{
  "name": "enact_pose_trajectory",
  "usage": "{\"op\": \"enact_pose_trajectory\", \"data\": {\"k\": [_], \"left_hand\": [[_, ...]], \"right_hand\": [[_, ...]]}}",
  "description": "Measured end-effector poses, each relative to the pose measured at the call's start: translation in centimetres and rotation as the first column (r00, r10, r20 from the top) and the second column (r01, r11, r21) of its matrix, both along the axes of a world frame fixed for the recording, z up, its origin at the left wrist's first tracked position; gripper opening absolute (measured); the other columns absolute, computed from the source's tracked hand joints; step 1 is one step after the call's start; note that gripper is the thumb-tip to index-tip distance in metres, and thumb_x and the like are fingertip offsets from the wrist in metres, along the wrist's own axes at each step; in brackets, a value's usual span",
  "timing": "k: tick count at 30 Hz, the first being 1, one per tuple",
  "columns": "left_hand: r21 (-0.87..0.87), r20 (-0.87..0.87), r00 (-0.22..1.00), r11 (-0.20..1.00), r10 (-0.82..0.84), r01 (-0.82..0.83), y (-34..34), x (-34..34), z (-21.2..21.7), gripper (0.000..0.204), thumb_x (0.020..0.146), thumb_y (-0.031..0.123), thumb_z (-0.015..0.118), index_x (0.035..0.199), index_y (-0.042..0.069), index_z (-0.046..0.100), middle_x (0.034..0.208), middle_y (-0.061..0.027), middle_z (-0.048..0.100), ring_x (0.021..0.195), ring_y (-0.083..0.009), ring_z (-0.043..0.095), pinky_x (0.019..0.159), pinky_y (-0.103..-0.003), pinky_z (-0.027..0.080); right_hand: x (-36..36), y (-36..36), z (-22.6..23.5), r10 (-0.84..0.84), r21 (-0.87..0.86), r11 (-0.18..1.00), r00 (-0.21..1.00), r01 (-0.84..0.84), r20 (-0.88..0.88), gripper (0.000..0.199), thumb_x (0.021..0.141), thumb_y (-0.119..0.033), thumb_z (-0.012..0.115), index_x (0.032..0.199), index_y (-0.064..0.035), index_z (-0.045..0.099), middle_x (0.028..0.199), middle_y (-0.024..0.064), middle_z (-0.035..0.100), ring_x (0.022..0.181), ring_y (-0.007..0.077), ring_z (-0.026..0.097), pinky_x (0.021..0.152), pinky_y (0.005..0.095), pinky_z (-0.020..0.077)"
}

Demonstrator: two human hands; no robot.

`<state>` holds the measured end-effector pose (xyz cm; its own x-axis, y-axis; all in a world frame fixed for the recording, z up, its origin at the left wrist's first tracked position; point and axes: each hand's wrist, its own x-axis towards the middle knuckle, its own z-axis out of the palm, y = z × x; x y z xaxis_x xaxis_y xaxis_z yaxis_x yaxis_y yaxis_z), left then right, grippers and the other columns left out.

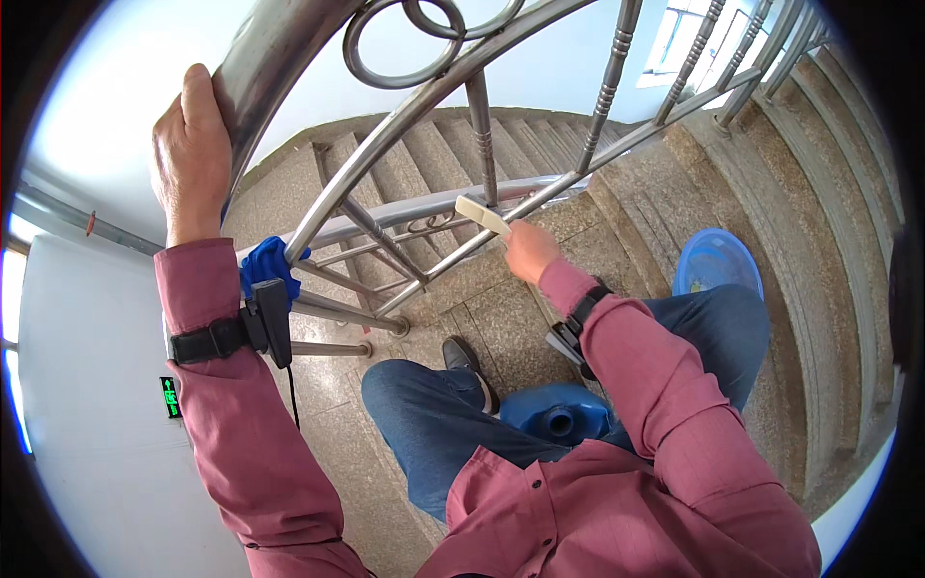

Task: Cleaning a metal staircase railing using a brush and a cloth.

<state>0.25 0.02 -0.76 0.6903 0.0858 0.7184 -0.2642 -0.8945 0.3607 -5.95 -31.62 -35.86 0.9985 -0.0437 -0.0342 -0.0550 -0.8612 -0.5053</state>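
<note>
Gripping the steel handrail (279, 48), the left hand (193, 154) has its fingers wrapped shut; the right hand (530, 250) fingers close on a pale brush (482, 215) touching the lower rail (405, 214), beside the baluster (482, 135)

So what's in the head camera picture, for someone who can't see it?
On a stone staircase, a person's left hand grips the steel handrail while the right hand holds a pale flat tool against the railing bars. A blue basin sits on a step nearby.
</note>
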Motion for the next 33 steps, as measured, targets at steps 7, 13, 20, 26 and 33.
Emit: {"op": "enact_pose_trajectory", "data": {"k": [7,13,20,26,33], "left_hand": [[0.042,0.076,0.997,0.999,-0.002,-0.001,0.7,0.4,-0.1,0.072,0.102,0.062,0.035,0.083,0.003,0.072,0.074,-0.0177,0.066,0.072,-0.0273,0.061,0.074,-0.045,0.048],[-0.039,-0.011,1.0,0.999,0.013,-0.013,-0.4,-0.3,0.3,0.071,0.103,0.06,0.037,0.085,0.002,0.073,0.074,-0.017,0.066,0.072,-0.0269,0.061,0.075,-0.045,0.048],[0.039,0.095,0.995,0.999,-0.021,0.017,0.6,0.4,-0.2,0.071,0.102,0.061,0.037,0.086,0.001,0.072,0.074,-0.0169,0.066,0.072,-0.0263,0.061,0.075,-0.044,0.048],[0.061,0.071,0.997,0.998,0.006,-0.01,0.7,0.3,0.1,0.07,0.102,0.061,0.037,0.086,0.002,0.072,0.075,-0.0168,0.066,0.072,-0.0257,0.06,0.075,-0.043,0.048],[-0.013,-0.007,0.999,0.999,0.044,-0.044,-0.9,-0.7,0.5,0.066,0.103,0.056,0.033,0.087,0.004,0.07,0.083,-0.0203,0.07,0.076,-0.0348,0.065,0.077,-0.047,0.049]], "right_hand": [[-3.6,-2.8,1.6,-0.051,0.05,0.997,0.999,0.052,-0.02,0.016,0.092,-0.016,0.063,0.1,-0.0021,0.068,0.092,0.0257,0.071,0.09,0.0459,0.07,0.081,0.0563,0.0549],[-0.6,-1.3,1.3,-0.019,0.029,0.999,0.999,0.02,-0.028,0.018,0.097,-0.02,0.06,0.098,-0.0021,0.064,0.087,0.026,0.069,0.087,0.0473,0.068,0.077,0.0586,0.0519],[-0.4,-0.1,0.1,-0.032,0.052,0.998,1.0,0.032,-0.003,0.017,0.095,-0.019,0.061,0.099,-0.0025,0.065,0.089,0.0246,0.07,0.087,0.047,0.068,0.077,0.0584,0.0521],[-3.7,-3.8,2.2,-0.026,0.056,0.998,1.0,0.025,0.011,0.016,0.096,-0.018,0.06,0.1,-0.0034,0.065,0.087,0.0244,0.069,0.086,0.0474,0.067,0.076,0.0586,0.0516],[-1.2,-2.6,1.8,0.019,-0.011,1.0,1.0,-0.019,0.015,0.017,0.096,-0.018,0.06,0.097,-0.0025,0.066,0.088,0.0242,0.07,0.086,0.0473,0.067,0.076,0.0591,0.0516]]}}
